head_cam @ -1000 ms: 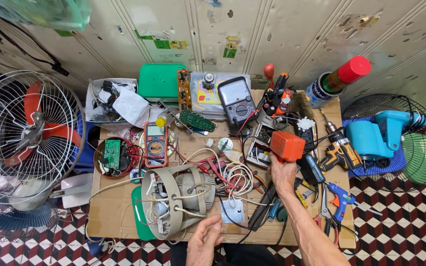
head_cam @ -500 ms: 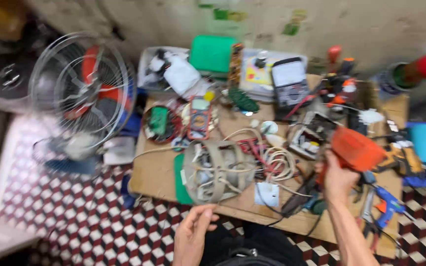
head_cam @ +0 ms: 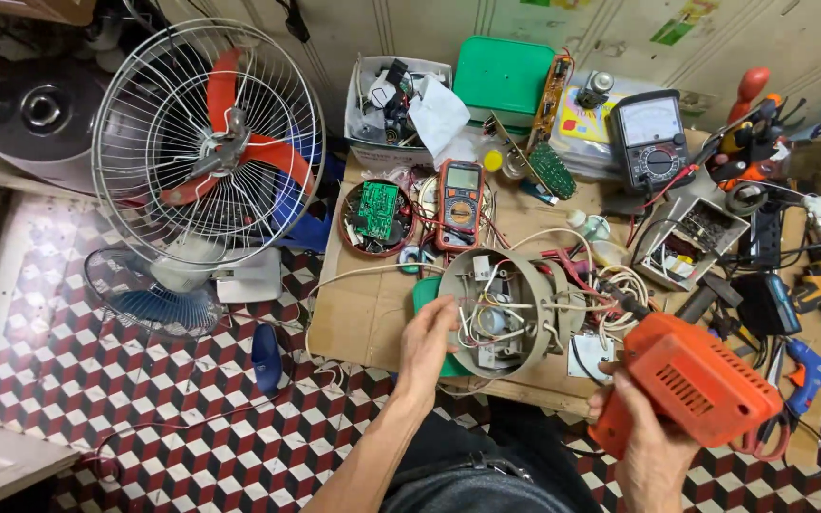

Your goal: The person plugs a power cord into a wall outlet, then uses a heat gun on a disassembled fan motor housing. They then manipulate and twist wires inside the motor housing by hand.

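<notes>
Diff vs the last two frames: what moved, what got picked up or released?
The right hand has pulled the orange power tool off the bench and back toward the person's body, gripped throughout. The left hand rose from below the bench edge to touch the rim of the round beige housing. Nothing was let go. The multimeter, fan and bench clutter stayed put.

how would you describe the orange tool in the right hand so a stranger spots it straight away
Start at the cluttered cardboard-topped workbench and go to its near right edge. There the right hand grips a boxy orange power tool with vent slits in its casing, the only large plain orange thing there.
</notes>
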